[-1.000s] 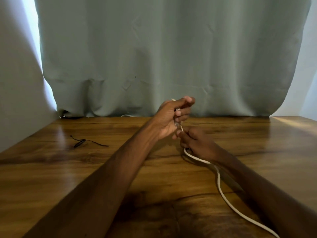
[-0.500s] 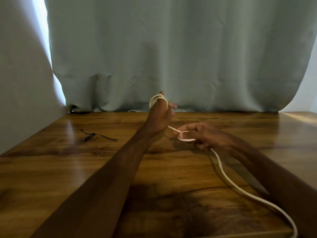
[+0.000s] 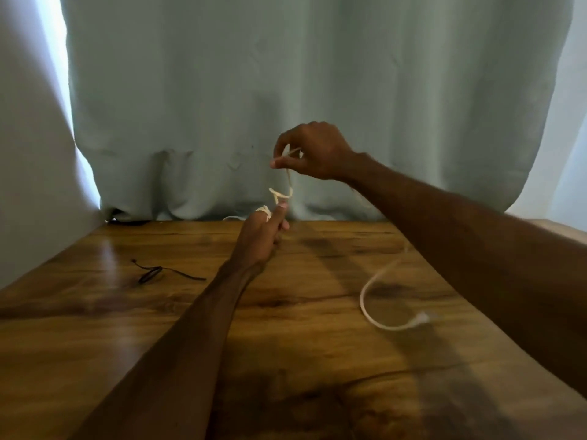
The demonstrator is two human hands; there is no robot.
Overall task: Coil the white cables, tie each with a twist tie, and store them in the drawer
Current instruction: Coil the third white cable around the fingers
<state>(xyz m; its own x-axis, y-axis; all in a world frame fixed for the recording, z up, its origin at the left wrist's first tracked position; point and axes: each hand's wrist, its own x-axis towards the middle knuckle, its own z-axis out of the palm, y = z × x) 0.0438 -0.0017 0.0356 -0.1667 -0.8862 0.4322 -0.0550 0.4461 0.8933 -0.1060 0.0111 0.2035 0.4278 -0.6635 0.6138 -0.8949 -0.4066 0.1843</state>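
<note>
My left hand [image 3: 262, 235] is held over the wooden table [image 3: 301, 360], closed on a few turns of the white cable [image 3: 365, 296] wound around its fingers. My right hand [image 3: 313, 152] is raised above it in front of the curtain, pinching the same cable. A short stretch of cable runs between the two hands. The free tail hangs blurred under my right forearm and curls above the table's right part, ending in a white plug [image 3: 421, 318]. A black twist tie [image 3: 152, 274] lies on the table at the left.
A pale green curtain [image 3: 301, 90] hangs behind the table's far edge. A bit of another white cable [image 3: 233, 218] shows at the curtain's foot. A light wall stands at the left.
My right hand has risen from table height to well above the left hand, pulling the cable up. The cable's tail and plug have swung into view at the right.
</note>
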